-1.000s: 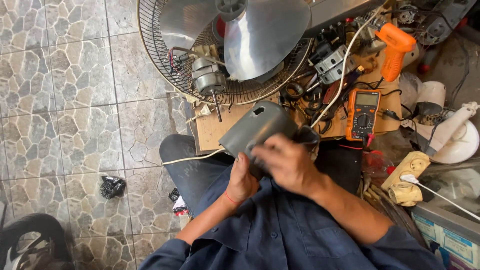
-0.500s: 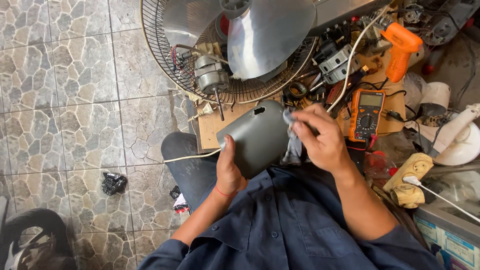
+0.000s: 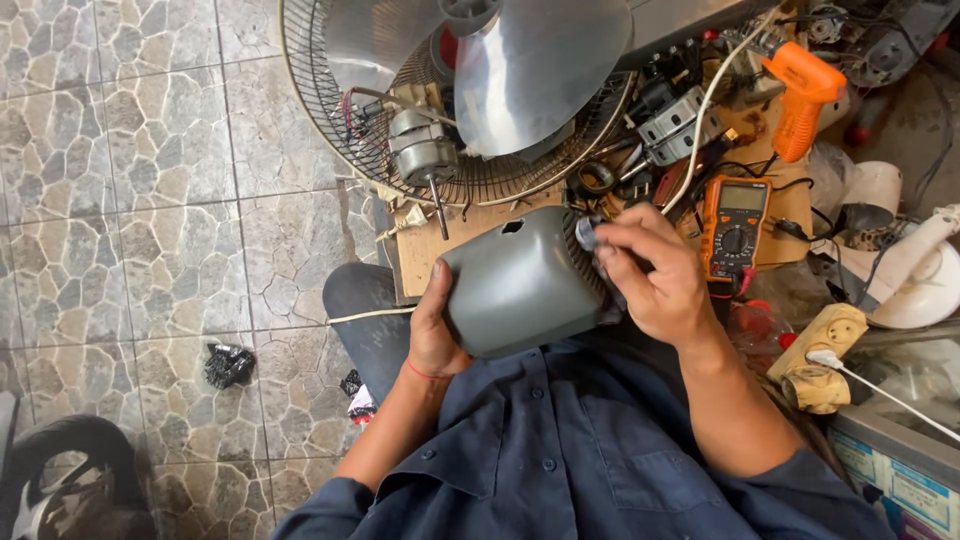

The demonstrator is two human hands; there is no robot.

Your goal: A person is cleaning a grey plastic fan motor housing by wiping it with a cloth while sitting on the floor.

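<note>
Holding the grey motor cover [image 3: 520, 285] over the lap, at 6 o'clock from the fan grille [image 3: 330, 110], the left hand [image 3: 432, 330] cups its side, fingers closed on it. Right hand [image 3: 650, 275] pinches a small dark knob [image 3: 586, 233] at the cover's 2 o'clock corner. Risk: the knob slips into table [image 3: 425, 250] clutter; the one-handed cover tips.

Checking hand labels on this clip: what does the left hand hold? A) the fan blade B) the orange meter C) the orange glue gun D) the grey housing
D: the left hand grips the side of the grey housing, while the meter, fan blade and glue gun lie untouched on the bench.
</note>
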